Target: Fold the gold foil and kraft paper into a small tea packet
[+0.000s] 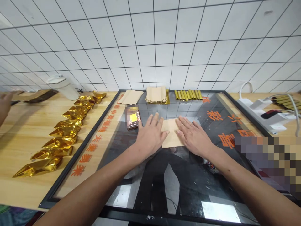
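A small tan paper sheet (171,133) lies flat on the dark glass panel (178,185) in front of me. My left hand (150,135) rests palm down on its left edge, fingers stretched out. My right hand (193,135) presses flat on its right edge, fingers spread. Neither hand grips anything.
A phone (133,117) lies left of my hands. Paper stacks (156,94) and gold tubes (188,94) sit at the panel's far edge. Several gold foil pouches (61,131) line the wooden table on the left. Another person's hand (4,105) shows far left. A power strip (263,114) is at right.
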`<state>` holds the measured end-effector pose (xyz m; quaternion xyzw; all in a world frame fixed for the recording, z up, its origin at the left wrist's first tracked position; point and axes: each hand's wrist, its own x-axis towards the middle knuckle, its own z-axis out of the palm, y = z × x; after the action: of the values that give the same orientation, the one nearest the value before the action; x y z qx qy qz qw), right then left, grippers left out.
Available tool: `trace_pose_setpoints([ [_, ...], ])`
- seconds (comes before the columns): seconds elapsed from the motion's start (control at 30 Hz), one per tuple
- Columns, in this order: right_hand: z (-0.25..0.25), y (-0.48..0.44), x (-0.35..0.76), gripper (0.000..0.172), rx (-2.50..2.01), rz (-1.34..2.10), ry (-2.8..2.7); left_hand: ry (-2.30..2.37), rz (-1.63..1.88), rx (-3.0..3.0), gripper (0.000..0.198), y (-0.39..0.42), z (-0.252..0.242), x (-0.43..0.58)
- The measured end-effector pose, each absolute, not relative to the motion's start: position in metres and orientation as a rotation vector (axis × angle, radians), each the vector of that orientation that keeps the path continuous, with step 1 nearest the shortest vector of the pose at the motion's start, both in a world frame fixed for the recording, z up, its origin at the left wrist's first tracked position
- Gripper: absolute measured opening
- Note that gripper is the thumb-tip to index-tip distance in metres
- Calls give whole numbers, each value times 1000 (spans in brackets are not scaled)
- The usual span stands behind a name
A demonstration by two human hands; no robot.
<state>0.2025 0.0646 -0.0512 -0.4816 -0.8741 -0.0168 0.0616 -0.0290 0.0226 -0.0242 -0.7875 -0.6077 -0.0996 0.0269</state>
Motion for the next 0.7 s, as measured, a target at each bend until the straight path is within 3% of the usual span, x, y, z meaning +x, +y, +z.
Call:
trace_pose_setpoints([
  [0.3, -46, 63, 200, 67, -1500, -36, -2659, -1955, -294, -2357, 60, 35, -18, -42],
  [0.7, -53, 65, 203, 68, -1447, -97, -2667, -1634, -401, -2752, 57, 23, -39, -20],
])
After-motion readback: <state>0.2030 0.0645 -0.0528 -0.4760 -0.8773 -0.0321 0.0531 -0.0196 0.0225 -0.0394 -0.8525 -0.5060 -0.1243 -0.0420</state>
